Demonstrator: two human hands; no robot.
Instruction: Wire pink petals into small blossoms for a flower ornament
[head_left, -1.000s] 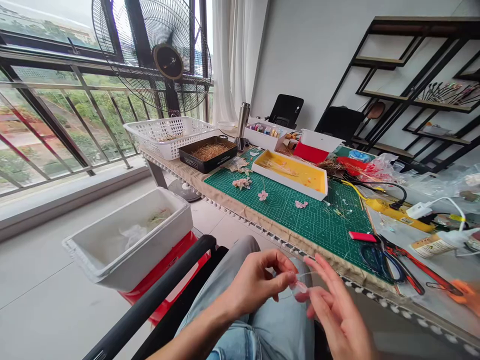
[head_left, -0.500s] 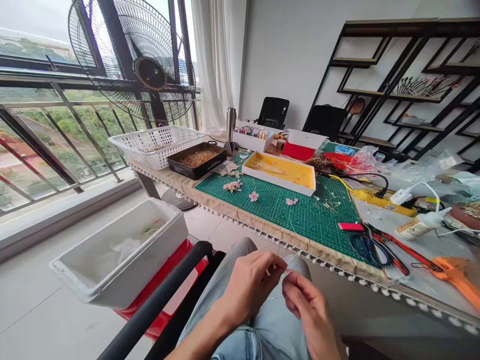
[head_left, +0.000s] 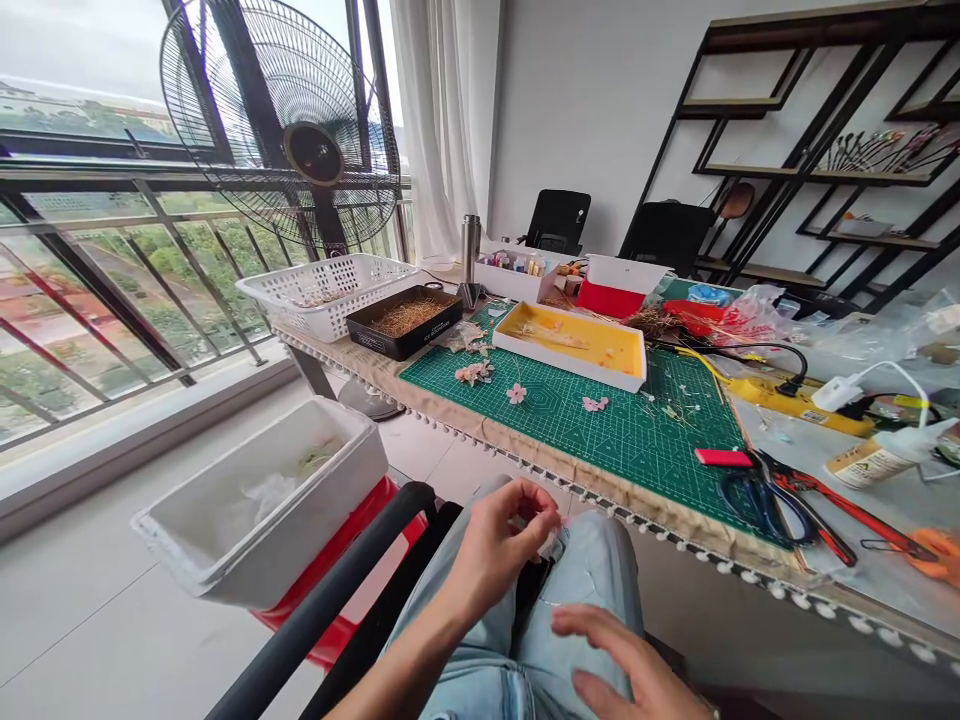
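Note:
My left hand (head_left: 499, 545) is raised over my lap, its thumb and fingers pinched on a small pale translucent piece, too small to name. My right hand (head_left: 626, 665) lies lower on my jeans (head_left: 600, 570), fingers stretched flat and holding nothing that I can see. Both hands sit just in front of the table edge, below the green cutting mat (head_left: 600, 420). Small pink paper flowers (head_left: 516, 393) lie on the mat.
On the table stand a yellow tray (head_left: 577, 345), a black tray of straw (head_left: 405, 320), a white basket (head_left: 330, 290), scissors (head_left: 765, 500), red pliers (head_left: 832, 505) and a glue bottle (head_left: 862, 462). A white foam box (head_left: 262, 500) sits on a red stool at my left, beside a black chair arm (head_left: 330, 600). A fan (head_left: 285, 130) stands by the window.
My right hand left the pinch at my left fingertips and dropped flat onto my thigh. My left hand stayed pinched and shifted slightly left.

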